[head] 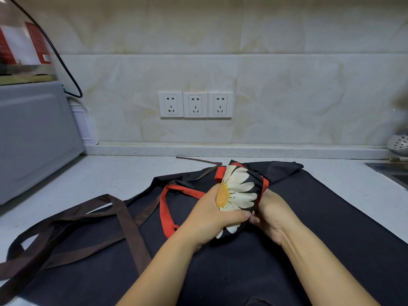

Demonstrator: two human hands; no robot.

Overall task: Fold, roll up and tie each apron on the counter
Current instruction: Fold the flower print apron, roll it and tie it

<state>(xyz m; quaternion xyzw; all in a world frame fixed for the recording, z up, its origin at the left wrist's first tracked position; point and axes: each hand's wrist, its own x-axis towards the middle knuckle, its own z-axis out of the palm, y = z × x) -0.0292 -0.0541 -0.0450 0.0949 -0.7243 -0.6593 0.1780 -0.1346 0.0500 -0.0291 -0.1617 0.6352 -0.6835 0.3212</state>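
The daisy-print apron (239,191) is already a tight roll, held just above the middle of the counter (123,171), between both hands. The left hand (212,219) wraps round its left side with the thumb across the near end, apparently to stop the roll from springing open. The right hand (273,215) curls against the right side, its fingertips meeting the left thumb at the near end. Whether it pinches cloth or strap there, I cannot tell.

A red strap (167,208) bands the far end of the roll, and its loose length loops out to the left and lies slack. That suggests the tying is underway but not finished.

Under the roll a dark apron (309,217) lies spread flat, with its brown straps (123,217) trailing off to the left. It looks not yet folded, and it serves as a soft work surface meanwhile.

A grey microwave (33,138) stands at the left. Three wall sockets (195,104) sit on the tiled wall behind, and a perforated ladle (399,144) shows at the right edge.
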